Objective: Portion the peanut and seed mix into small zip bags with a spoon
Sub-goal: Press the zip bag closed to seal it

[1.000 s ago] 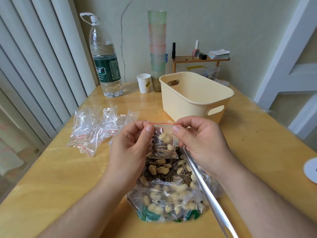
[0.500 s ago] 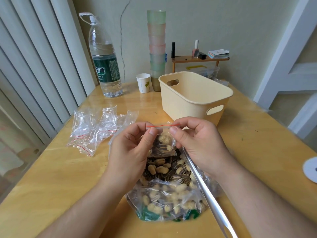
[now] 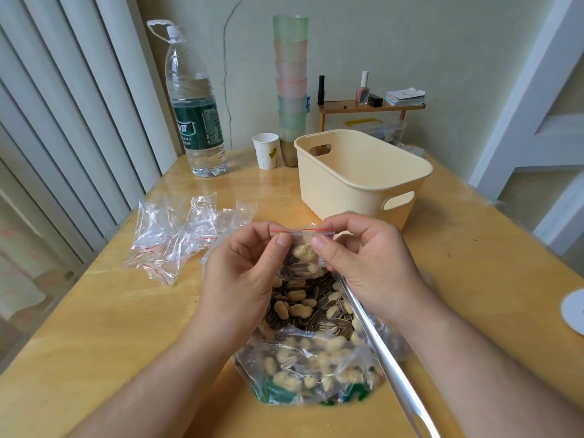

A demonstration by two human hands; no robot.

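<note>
Bag (image 3: 300, 257) filled, held over bulk bag (image 3: 311, 352) | L hand (image 3: 243, 273) + R hand (image 3: 366, 263) pinch red zip strip | risk: seed caught in seal, or R-held spoon (image 3: 376, 349) snags → spill

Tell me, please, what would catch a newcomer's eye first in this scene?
Front and centre, the left hand and right hand pinch the red-striped top of a small zip bag of peanuts and seeds, above the big open bag of mix. A spoon handle slants under the right hand; behind stands a cream basket.
</note>
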